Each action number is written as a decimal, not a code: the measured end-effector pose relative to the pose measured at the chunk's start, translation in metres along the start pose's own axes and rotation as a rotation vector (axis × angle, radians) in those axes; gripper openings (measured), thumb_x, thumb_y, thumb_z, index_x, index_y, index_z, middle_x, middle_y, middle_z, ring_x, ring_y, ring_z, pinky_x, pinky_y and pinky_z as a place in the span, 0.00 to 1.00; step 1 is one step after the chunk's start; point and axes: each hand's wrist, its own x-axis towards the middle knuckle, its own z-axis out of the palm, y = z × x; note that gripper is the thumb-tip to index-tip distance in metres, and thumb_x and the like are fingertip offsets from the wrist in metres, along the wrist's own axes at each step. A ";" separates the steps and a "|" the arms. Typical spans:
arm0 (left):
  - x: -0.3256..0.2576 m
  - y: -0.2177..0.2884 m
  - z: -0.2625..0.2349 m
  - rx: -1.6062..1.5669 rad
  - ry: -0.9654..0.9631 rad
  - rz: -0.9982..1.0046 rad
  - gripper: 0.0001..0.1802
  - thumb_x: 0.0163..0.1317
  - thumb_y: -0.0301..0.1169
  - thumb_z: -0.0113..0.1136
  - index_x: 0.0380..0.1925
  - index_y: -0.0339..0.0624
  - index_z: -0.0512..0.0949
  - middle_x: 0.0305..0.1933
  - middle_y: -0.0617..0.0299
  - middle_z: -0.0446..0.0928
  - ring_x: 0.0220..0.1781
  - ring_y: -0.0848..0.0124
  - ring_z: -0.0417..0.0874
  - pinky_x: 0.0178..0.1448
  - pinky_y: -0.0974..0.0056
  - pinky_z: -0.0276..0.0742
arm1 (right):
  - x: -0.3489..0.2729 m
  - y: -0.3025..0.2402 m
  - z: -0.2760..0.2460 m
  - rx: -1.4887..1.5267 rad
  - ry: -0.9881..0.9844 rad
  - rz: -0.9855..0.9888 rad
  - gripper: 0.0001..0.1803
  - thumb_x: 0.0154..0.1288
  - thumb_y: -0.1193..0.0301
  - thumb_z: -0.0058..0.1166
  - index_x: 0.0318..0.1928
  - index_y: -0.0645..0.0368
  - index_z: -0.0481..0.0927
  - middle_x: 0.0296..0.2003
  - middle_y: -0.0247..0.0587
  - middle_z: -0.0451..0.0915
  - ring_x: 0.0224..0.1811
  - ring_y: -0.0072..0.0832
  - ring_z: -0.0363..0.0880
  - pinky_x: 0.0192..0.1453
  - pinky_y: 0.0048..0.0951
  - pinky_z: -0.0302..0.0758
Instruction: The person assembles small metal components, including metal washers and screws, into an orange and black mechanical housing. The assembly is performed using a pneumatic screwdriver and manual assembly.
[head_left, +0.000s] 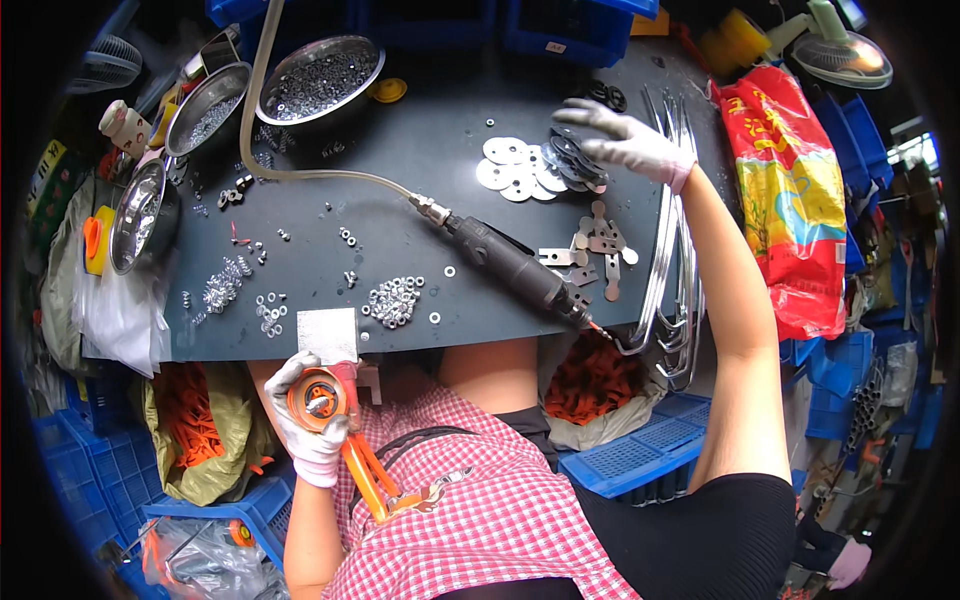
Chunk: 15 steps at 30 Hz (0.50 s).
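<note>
With black hose-fed tool (pixel 510 265) between, grips round orange part (pixel 322 400) (open-faced) in left hand (pixel 303 437) near shiny metal nuts (pixel 392 302), extending right hand (pixel 640 147) splayed, ungrasping, beside flat dark discs (pixel 572 168).

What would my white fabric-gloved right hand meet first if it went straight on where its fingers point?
Probably the dark, flat metallic-looking discs, in the picture just left of the right hand; depth is unclear, so it might pass above them.

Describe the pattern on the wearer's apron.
The apron has pink-and-white gingham checks, clearest in the head view.
</note>
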 end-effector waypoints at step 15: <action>0.010 0.001 0.005 -0.018 0.007 0.135 0.40 0.45 0.43 0.74 0.54 0.39 0.64 0.53 0.54 0.70 0.51 0.68 0.76 0.58 0.63 0.73 | 0.044 0.005 0.018 -0.229 0.375 0.548 0.20 0.57 0.57 0.60 0.47 0.53 0.85 0.44 0.46 0.84 0.48 0.39 0.83 0.57 0.33 0.75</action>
